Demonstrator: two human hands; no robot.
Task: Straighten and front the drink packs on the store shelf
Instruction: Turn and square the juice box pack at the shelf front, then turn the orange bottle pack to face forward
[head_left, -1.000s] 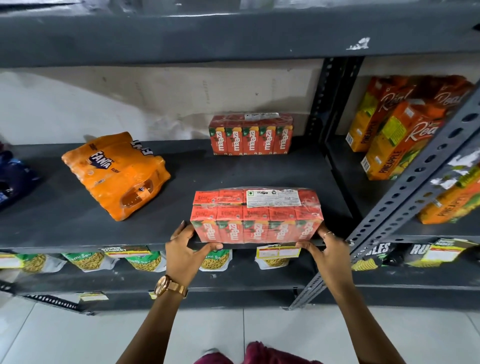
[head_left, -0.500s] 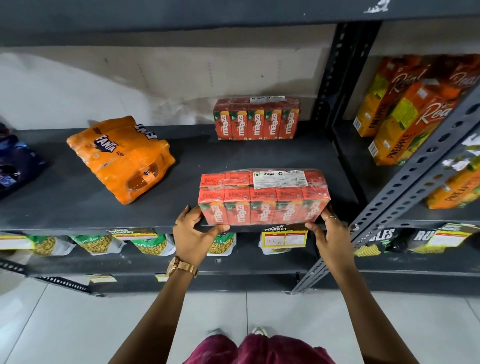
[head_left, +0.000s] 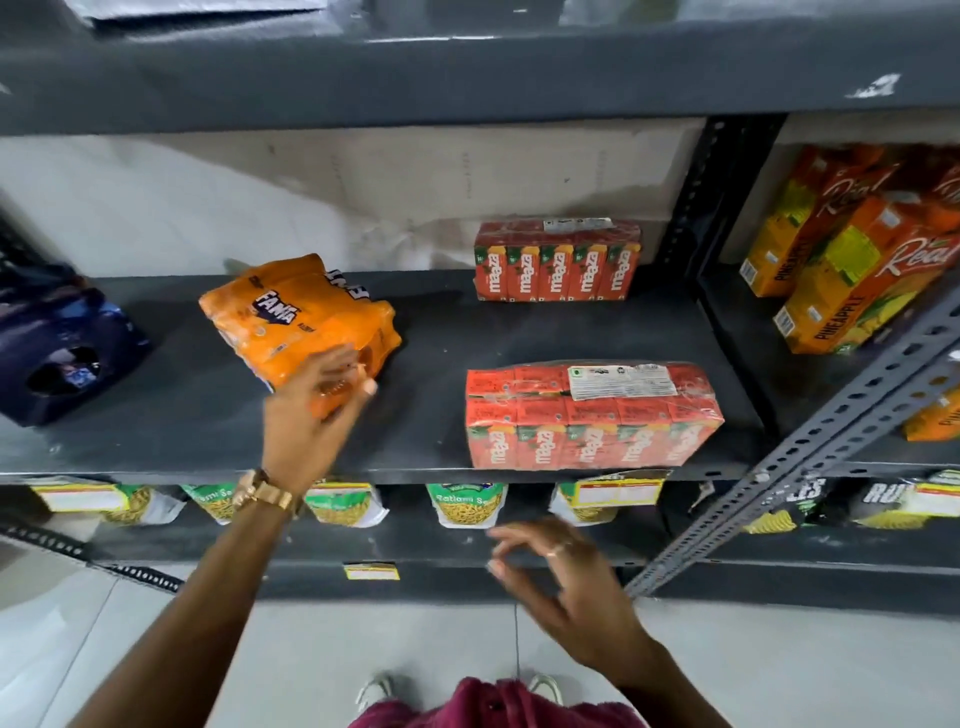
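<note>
A red Maaza pack (head_left: 592, 415) stands square at the front edge of the dark grey shelf (head_left: 426, 374), with no hand on it. A second red Maaza pack (head_left: 556, 260) stands at the back against the wall. An orange Fanta pack (head_left: 298, 322) lies skewed at the shelf's middle left. My left hand (head_left: 317, 410) lies over the Fanta pack's near corner with its fingers spread. My right hand (head_left: 561, 577) hangs open below the shelf edge, holding nothing.
A dark blue pack (head_left: 57, 343) lies at the far left of the shelf. Orange pineapple juice cartons (head_left: 852, 260) fill the neighbouring bay, behind a slanted perforated steel upright (head_left: 810, 462). Snack bags (head_left: 467, 504) hang on the lower shelf. Another shelf board runs close overhead.
Both hands have let go of the front Maaza pack. My left hand moved left and up onto the Fanta pack. My right hand dropped below the shelf edge.
</note>
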